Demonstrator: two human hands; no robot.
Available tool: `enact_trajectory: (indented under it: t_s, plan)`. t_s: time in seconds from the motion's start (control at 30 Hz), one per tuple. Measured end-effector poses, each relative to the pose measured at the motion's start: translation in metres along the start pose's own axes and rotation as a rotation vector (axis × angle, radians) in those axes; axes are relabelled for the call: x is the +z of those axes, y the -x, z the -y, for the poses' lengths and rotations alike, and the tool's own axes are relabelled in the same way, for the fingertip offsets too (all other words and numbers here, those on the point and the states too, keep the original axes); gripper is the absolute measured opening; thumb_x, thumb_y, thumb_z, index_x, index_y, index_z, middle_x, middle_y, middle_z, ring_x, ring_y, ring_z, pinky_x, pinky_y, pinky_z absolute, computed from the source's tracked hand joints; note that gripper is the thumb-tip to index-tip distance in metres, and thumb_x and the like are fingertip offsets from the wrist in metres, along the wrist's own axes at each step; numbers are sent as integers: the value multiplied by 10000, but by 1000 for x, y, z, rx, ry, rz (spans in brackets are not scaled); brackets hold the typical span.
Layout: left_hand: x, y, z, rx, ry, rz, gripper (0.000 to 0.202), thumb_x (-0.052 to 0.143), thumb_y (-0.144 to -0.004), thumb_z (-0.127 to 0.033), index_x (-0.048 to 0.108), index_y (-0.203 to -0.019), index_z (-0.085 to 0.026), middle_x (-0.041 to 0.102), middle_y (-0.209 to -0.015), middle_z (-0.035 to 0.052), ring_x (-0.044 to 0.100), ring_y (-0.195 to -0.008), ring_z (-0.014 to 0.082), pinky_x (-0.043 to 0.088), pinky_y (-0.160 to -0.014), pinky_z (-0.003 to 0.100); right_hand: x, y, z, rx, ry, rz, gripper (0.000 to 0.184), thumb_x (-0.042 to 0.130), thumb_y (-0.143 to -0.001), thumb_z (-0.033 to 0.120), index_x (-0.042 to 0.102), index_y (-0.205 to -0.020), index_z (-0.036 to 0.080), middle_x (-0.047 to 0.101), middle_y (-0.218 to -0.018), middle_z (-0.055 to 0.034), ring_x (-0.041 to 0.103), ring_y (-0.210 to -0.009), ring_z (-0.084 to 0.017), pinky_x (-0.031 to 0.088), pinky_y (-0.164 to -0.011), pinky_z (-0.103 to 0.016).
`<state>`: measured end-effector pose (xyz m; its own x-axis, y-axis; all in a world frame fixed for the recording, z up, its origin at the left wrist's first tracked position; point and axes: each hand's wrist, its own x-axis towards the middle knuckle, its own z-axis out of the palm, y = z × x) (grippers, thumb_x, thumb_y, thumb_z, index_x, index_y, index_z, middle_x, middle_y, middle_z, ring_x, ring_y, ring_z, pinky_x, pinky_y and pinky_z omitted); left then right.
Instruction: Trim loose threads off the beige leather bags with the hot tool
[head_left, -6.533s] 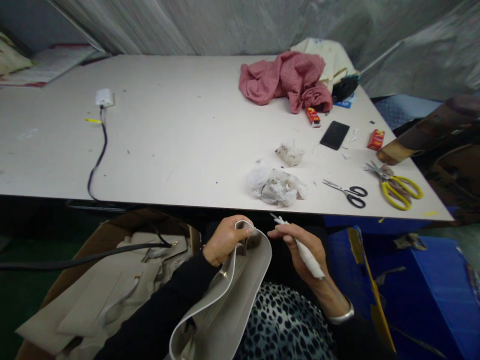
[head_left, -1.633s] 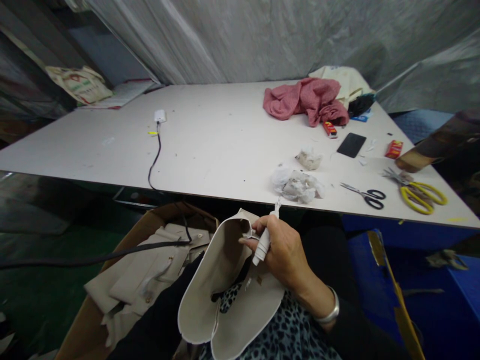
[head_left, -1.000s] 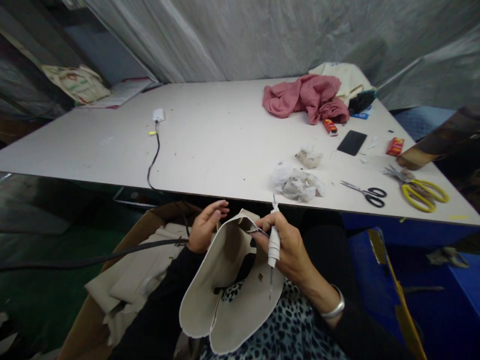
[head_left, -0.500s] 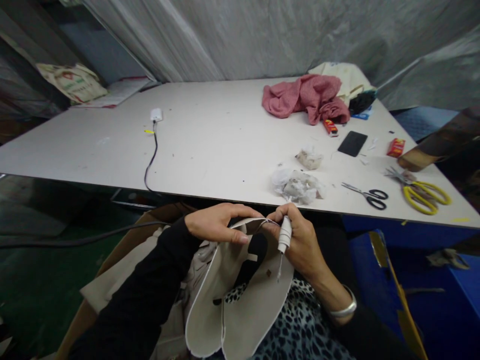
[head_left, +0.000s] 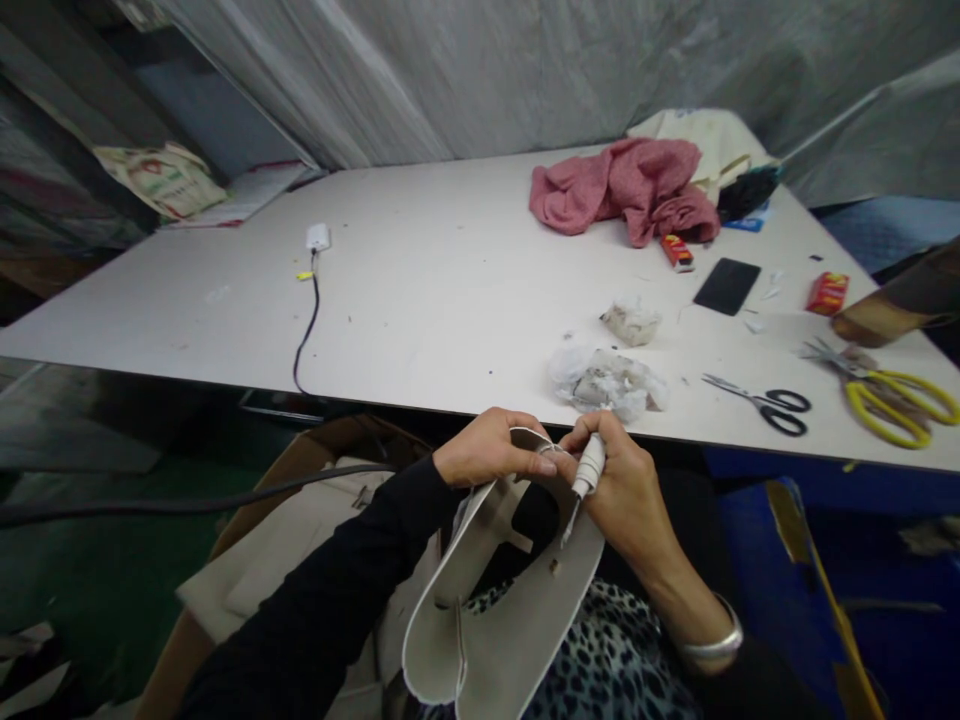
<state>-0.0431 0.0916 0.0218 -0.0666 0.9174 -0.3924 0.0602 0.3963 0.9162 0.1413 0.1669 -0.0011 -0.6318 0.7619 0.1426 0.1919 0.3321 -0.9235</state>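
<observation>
On the table [head_left: 420, 290], toward the front edge, left to right: plastic [head_left: 611, 385], scissors [head_left: 756, 398], shears [head_left: 855, 372]. Behind the plastic, a cloth [head_left: 630, 190]. Before the table, a bag [head_left: 536, 620] in left hand [head_left: 491, 448] and right hand [head_left: 626, 485]; left of the bag, a box [head_left: 341, 436].

L hand [head_left: 491, 450] on beige pc [head_left: 517, 640]; R [head_left: 630, 500] w/ tool [head_left: 590, 467]

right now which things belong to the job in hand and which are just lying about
Likely the job: beige piece, in left hand and right hand; white-wrapped tool, right hand

Apparently lying about: pink cloth; black-handled scissors; yellow-handled scissors
</observation>
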Motion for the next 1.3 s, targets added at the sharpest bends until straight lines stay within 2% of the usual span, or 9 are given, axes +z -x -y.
enact_trajectory:
  t_s: [0.2, 0.3, 0.43, 0.57, 0.7, 0.9, 1.07, 1.17, 1.3]
  plan:
    - [0, -13, 5, -33, 18, -41, 209, 838, -633, -228, 720, -769, -123, 659, -652, -7, 561, -620, 122, 432, -632, 245, 0, -6, -11, 10, -47, -2, 196, 712, -908, 338, 546, -919, 234, 683, -801, 16, 616, -654, -136, 485, -626, -238]
    - [-3, -15, 9, -49, 32, -84, 225, 836, -642, -280, 707, -741, -124, 657, -641, 5, 556, -608, 126, 426, -615, 243, -5, -6, -21, 10, -126, -38, 156, 598, -1000, 379, 567, -1059, 238, 706, -856, 0, 682, -734, -150, 539, -708, -259]
    - [-4, -17, 17, -22, -5, -191, 254, 823, -671, -321, 647, -683, -139, 595, -601, -23, 515, -583, 111, 395, -594, 226, -25, -7, -39, -5, -134, -104, 315, 534, -1034, 449, 613, -1253, 237, 719, -906, -25, 703, -762, -168, 569, -738, -292]
    - [1, -20, 25, -5, 18, -275, 280, 812, -695, -338, 610, -670, -147, 553, -593, -40, 487, -571, 101, 383, -580, 219, -46, -11, -57, 2, 6, -279, 317, 538, -1030, 435, 721, -1168, 216, 729, -986, -65, 696, -817, -190, 570, -811, -334]
    - [11, -29, 31, -40, 103, -303, 300, 817, -699, -378, 622, -689, -150, 580, -596, -28, 508, -561, 117, 393, -560, 230, -53, -19, -72, 57, 51, -376, 300, 605, -994, 434, 719, -1122, 187, 757, -952, -65, 713, -812, -200, 576, -807, -330]
    - [23, -40, 29, -18, 26, -251, 210, 778, -738, -347, 711, -741, -148, 653, -661, -2, 558, -623, 139, 443, -627, 248, -51, -33, -86, 63, 1, -377, 304, 646, -967, 457, 732, -1045, 177, 778, -925, -62, 741, -819, -202, 581, -787, -315]
    - [27, -45, 30, -4, -29, -277, 184, 772, -752, -315, 722, -755, -139, 698, -729, 22, 605, -701, 162, 475, -719, 272, -47, -42, -89, 39, -19, -351, 306, 654, -965, 460, 734, -1063, 182, 783, -943, -66, 749, -840, -208, 590, -789, -319]
    - [30, -47, 30, -8, -66, -270, 166, 763, -762, -303, 741, -779, -139, 722, -746, 31, 627, -722, 174, 488, -740, 282, -45, -45, -87, 1, 50, -328, 283, 636, -982, 445, 737, -1056, 191, 783, -956, -62, 748, -863, -210, 587, -814, -322]
    - [34, -49, 29, -19, -93, -243, 137, 757, -759, -280, 755, -790, -147, 748, -775, 37, 657, -746, 185, 507, -757, 289, -45, -50, -85, -127, 241, -295, 233, 634, -995, 412, 740, -1043, 210, 778, -1028, -72, 732, -936, -223, 560, -891, -353]
